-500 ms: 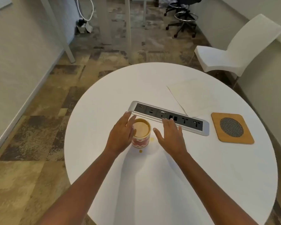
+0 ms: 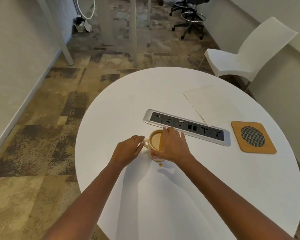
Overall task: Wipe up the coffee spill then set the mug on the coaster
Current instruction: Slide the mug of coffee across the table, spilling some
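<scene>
The mug (image 2: 156, 144), full of milky coffee, is held near the middle of the round table (image 2: 215, 187), just on the near side of the socket strip (image 2: 187, 127): the left hand (image 2: 128, 150) is curled at its handle and the right hand (image 2: 174, 147) is wrapped round its right wall, probably so the full mug can be steadied with 2 hands. A coffee drop (image 2: 160, 164) lies just near of its base, so wiping is judged not yet done. The napkin (image 2: 213, 104) lies untouched at the far right, with the coaster (image 2: 253, 137) just near of it, well apart from the mug.

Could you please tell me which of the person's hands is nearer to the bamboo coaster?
The right hand. It wraps the mug's coaster-facing side, with the power strip's end between it and the coaster. The left hand sits at the mug's handle, on the far side.
</scene>
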`<state>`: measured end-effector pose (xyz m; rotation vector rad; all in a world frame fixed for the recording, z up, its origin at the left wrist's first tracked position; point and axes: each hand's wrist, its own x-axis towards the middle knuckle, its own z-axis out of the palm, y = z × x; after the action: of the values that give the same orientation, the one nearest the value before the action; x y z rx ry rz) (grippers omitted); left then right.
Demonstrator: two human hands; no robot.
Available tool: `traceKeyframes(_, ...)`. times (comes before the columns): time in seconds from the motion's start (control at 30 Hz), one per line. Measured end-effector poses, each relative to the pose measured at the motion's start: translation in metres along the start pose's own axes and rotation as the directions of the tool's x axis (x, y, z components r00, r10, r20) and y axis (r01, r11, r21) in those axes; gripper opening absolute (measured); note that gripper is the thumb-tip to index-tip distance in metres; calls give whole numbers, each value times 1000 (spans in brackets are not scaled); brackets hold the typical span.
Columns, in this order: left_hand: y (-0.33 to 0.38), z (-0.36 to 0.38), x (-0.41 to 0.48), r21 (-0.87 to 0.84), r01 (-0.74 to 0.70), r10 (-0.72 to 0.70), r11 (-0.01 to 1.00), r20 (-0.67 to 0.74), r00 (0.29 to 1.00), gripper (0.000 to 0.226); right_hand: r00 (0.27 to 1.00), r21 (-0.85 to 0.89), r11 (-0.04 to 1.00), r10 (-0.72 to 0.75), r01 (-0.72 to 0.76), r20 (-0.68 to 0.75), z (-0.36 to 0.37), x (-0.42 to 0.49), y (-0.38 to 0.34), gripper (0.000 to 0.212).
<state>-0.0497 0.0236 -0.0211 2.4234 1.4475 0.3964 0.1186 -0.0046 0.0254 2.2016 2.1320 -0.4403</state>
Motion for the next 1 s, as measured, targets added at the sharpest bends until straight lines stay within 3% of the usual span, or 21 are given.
traceKeyframes(0.23, -7, 4, 7, -15, 21, -19, 1000, 74, 997, 32, 999, 11, 999, 47, -47, 6, 7, 6, -3, 97)
traceKeyframes(0.6, -7, 10, 11, -137, 64, -54, 989, 74, 996, 23, 999, 123, 991, 46, -46, 6, 2, 13, 1, 89)
traceKeyframes(1.0, -27, -13, 20, -103, 22, -29, 994, -69, 997, 23, 999, 120, 992, -30, 35, -43, -19, 37, -18, 87)
